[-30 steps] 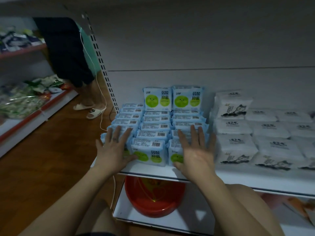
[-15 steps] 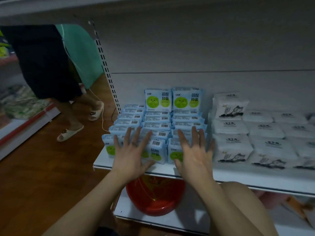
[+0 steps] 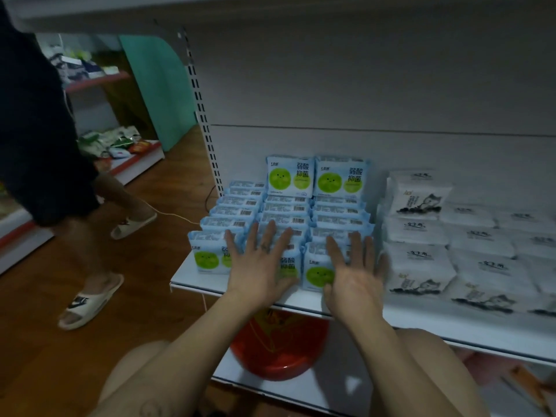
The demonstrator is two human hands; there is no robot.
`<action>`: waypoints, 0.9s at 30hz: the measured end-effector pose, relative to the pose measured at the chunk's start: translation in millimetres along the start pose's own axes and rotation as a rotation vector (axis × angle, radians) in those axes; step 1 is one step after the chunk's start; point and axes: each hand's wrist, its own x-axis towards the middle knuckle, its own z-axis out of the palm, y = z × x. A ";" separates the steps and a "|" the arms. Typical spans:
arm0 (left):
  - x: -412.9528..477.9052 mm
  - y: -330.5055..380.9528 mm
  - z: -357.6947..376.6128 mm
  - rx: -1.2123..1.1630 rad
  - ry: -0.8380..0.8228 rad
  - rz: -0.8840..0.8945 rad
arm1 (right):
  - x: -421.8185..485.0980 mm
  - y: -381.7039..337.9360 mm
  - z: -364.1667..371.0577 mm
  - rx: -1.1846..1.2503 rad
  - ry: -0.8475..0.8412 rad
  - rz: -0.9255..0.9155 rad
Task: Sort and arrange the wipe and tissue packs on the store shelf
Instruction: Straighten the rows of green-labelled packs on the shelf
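Mostly sorted, apparently: blue wipe packs in three neat rows at the left end of the shelf, two upright at the back; white tissue packs just beside, toward the right edge, looser. Flat against the front blue packs, left hand and right hand, fingers spread straight, gripping nothing. Likely left: squaring the front row, tidying the white ones.

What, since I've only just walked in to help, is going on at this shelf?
A person has both hands open, fingers spread, at the front of the blue wipe packs on the shelf: left hand on the middle row, right hand at the right row. Neither grips a pack. The packs stand in three tidy rows, white tissue packs beside them on the right. Someone else is in the aisle on the left.
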 end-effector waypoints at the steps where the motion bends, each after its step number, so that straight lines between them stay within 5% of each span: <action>1: -3.7 -3.2 -2.1 -0.011 0.020 -0.010 | -0.7 -1.6 -2.6 -0.008 0.009 0.006; 7: -25.2 -74.9 -14.2 -0.466 0.079 -0.452 | -0.4 -7.8 -2.2 0.002 0.170 -0.015; 10: -21.9 -102.8 -12.6 -0.801 0.071 -0.567 | 1.3 -11.1 3.6 0.002 0.104 -0.029; 14: -7.2 -114.9 0.7 -0.864 -0.076 -0.445 | 4.4 -16.7 6.7 -0.036 0.121 -0.073; 27: 6.8 -125.1 17.8 -0.880 -0.100 -0.240 | 29.0 -68.5 10.9 0.045 0.279 -0.305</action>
